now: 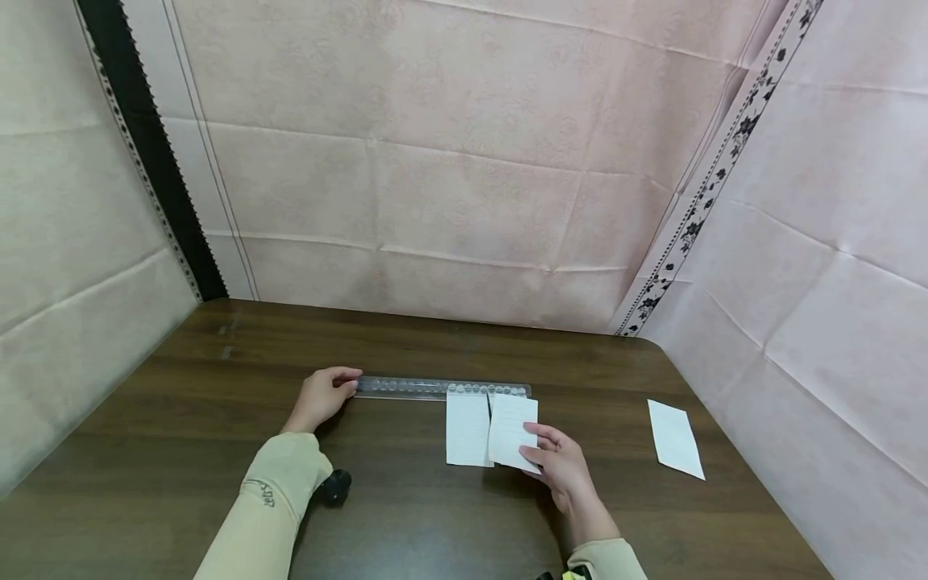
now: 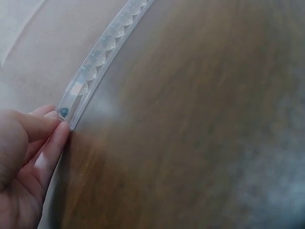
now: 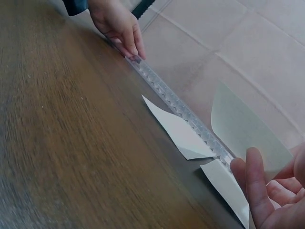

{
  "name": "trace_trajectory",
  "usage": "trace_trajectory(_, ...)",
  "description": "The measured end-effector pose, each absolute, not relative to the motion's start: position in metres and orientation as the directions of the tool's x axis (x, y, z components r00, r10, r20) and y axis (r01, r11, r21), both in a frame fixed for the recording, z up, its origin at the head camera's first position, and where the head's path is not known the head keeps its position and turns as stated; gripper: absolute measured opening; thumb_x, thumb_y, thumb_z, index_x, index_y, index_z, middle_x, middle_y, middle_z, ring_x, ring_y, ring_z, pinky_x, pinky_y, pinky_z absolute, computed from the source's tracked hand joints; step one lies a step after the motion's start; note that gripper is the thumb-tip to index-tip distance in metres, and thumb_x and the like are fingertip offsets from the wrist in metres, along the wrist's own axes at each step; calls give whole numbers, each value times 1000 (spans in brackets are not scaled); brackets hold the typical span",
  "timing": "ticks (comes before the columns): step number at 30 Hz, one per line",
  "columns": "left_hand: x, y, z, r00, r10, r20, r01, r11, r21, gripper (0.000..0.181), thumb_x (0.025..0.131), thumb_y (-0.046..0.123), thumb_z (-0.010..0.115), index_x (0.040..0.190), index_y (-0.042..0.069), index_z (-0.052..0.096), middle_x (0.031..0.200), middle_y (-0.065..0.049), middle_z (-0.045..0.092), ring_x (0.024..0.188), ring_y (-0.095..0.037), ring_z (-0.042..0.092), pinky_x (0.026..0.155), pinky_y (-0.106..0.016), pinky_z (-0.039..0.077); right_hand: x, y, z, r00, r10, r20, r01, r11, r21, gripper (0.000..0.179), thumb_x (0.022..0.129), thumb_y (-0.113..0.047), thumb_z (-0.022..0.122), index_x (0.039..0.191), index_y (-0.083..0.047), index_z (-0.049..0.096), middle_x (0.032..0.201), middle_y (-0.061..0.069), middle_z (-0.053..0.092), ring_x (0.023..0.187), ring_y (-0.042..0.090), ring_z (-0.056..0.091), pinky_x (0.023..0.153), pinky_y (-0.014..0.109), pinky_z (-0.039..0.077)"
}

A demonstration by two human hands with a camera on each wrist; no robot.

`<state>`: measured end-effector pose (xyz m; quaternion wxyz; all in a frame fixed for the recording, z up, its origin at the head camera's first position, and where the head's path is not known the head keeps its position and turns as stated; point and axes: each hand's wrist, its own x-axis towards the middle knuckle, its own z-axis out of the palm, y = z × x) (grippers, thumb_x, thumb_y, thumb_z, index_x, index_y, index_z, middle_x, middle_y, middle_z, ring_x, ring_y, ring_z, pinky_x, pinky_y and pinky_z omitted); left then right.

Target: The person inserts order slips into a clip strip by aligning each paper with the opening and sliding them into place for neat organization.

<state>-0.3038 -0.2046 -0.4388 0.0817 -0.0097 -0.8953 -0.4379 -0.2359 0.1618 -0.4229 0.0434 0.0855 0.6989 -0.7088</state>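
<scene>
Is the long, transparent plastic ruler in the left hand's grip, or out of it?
In: the left wrist view shows the left hand pinching the transparent plastic ruler by its end.

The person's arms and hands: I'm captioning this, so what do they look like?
Left hand and right hand are ungloved. The left sleeve is pale cream, with dark lettering and a black object by its cuff; the right sleeve matches, with black and yellow gear.

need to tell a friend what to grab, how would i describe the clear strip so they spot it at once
On the brown table, find the person's left hand. The clear strip runs rightward from that hand, with white papers near its right end. Unlike the papers, it is long, narrow and see-through, with round shapes along it.
</scene>
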Motion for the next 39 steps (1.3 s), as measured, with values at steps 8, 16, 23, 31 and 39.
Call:
trace_trajectory(8, -305, -206, -440, -987, -44, 154, 96, 608, 788, 26, 94, 11, 56, 116, 3, 64, 119, -19, 59, 108, -34, 52, 92, -49, 41, -238, 160, -423, -979, 54, -197, 198, 1, -980, 41, 82, 5, 66, 121, 6, 54, 97, 12, 64, 76, 19, 61, 69, 33, 54)
trace_trajectory(16, -306, -206, -441, -986, -37, 162, 106, 609, 786, 26, 94, 11, 55, 117, 3, 64, 119, -19, 59, 108, -35, 53, 90, -49, 42, -238, 154, -420, -983, 37, -181, 180, -18, -983, 41, 82, 6, 65, 121, 7, 54, 93, 9, 63, 74, 17, 61, 67, 32, 54)
trace_trajectory(23, -305, -207, -442, -987, -38, 157, 102, 607, 788, 26, 94, 11, 55, 118, 2, 63, 119, -19, 59, 107, -35, 53, 89, -48, 43, -239, 149, -419, -981, 24, -191, 190, -16, -982, 41, 83, 4, 65, 122, 5, 54, 96, 10, 63, 76, 17, 61, 68, 32, 54)
trace_trajectory(31, -306, -207, -442, -986, -46, 157, 99, 600, 794, 25, 94, 10, 55, 116, 2, 64, 118, -20, 59, 106, -34, 54, 88, -47, 44, -240, 141, -418, -983, -1, -182, 182, -14, -983, 41, 83, 3, 65, 123, 5, 54, 95, 10, 62, 75, 16, 61, 68, 32, 54)
trace_trajectory(39, -307, -206, -442, -987, -47, 154, 95, 602, 793, 25, 94, 11, 55, 116, 3, 64, 117, -19, 60, 104, -33, 55, 87, -47, 44, -243, 133, -418, -985, -18, -171, 171, -52, -984, 40, 83, 6, 63, 121, 7, 54, 87, 6, 59, 72, 14, 60, 67, 31, 54)
